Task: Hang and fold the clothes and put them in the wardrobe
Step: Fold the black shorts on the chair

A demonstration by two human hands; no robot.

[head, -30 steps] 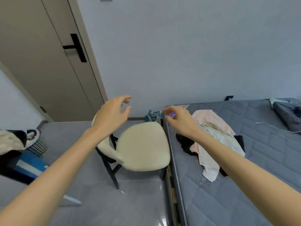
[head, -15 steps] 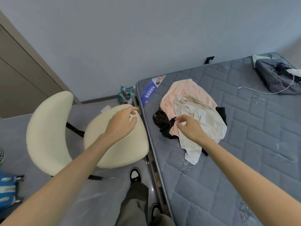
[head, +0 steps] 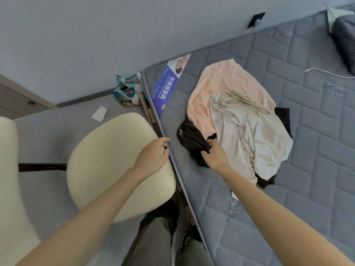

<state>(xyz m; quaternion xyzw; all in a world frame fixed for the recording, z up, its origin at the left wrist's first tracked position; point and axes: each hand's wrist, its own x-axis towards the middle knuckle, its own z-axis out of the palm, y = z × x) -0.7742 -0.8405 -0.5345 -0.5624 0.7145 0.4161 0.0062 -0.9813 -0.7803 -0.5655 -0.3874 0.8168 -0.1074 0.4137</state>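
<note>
A heap of clothes lies on the grey mattress (head: 317,150): a pink garment (head: 224,83) at the back, a cream garment (head: 249,131) on top of it, and a black garment (head: 192,141) sticking out on the left side. My right hand (head: 215,156) pinches a fold of the black garment at the pile's near left edge. Over the gap between chair and mattress edge hovers my left hand (head: 153,156), fingers loosely curled and holding nothing.
A cream upholstered chair (head: 115,160) stands close against the bed's left side. A teal tissue box (head: 126,91) and a white paper scrap (head: 99,113) lie on the floor by the wall. A dark bag (head: 343,39) and white cable (head: 326,72) sit far right on the mattress.
The view has swung from the door down to the bed. My right hand went from the cream garment to the black one and took hold of it. My left hand drifted toward the mattress edge.
</note>
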